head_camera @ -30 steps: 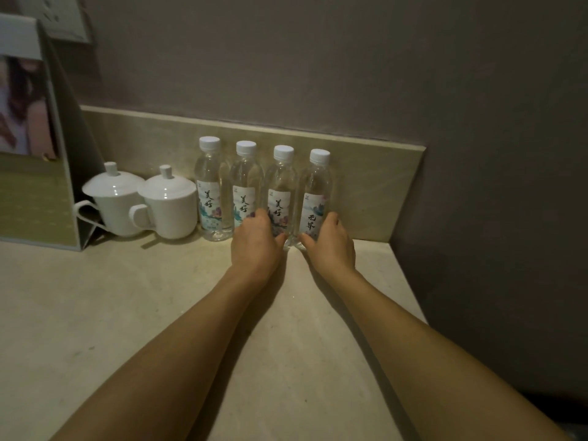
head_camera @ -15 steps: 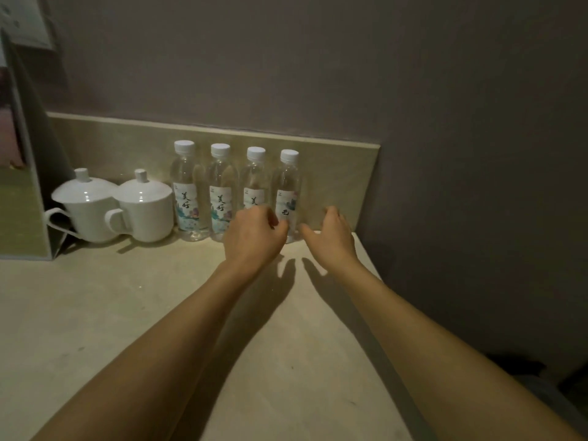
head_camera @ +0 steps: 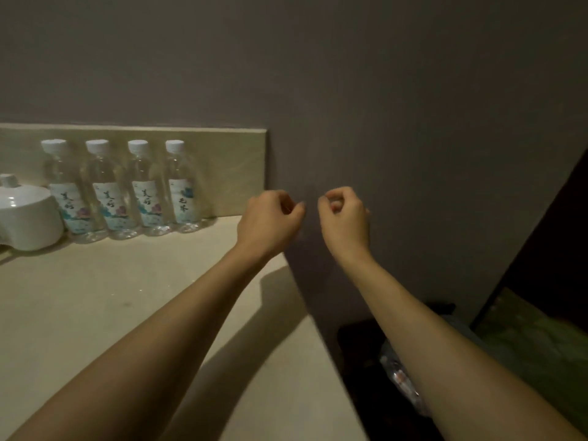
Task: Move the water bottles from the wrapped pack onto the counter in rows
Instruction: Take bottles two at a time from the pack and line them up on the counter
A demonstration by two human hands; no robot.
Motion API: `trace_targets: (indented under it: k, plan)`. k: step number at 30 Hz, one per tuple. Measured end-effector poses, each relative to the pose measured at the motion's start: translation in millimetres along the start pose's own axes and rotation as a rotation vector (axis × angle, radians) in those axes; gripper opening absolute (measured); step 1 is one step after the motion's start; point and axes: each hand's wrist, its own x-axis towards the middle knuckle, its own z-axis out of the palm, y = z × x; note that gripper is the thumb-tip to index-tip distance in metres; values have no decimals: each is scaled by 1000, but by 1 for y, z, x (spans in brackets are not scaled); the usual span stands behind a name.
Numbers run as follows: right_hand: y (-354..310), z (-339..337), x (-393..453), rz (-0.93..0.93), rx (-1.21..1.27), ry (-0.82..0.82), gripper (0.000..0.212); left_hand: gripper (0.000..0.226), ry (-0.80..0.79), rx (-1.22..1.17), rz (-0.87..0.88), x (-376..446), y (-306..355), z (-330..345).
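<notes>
Several clear water bottles with white caps and flowered labels stand in one row against the backsplash on the beige counter. My left hand hovers past the counter's right end, fingers curled and holding nothing. My right hand is level with it, just to its right, in front of the grey wall, its fingers also curled on nothing. Low on the right, beyond the counter edge, a wrapped pack of bottles shows dimly under my right forearm.
A white lidded cup stands left of the bottle row at the frame's edge. The counter ends at a right edge, with a dark drop beside it. A grey wall rises behind and a dark panel stands far right.
Both hands left the two right-hand bottles and moved right and up, off the counter's end. The view swung right, so the second cup and the stand at the left dropped out of sight.
</notes>
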Motion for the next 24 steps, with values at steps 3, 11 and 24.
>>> trace_targets:
  k: [3,11,24]
  plan:
    - [34,-54,3,12,14,42,8,30,-55,-8,37,-13,43,45]
    - [161,-207,14,106,-13,103,24,30,-200,-65,-15,-48,148,198]
    - [356,-300,8,457,-108,-11,22,30,-503,-35,-239,-79,148,411]
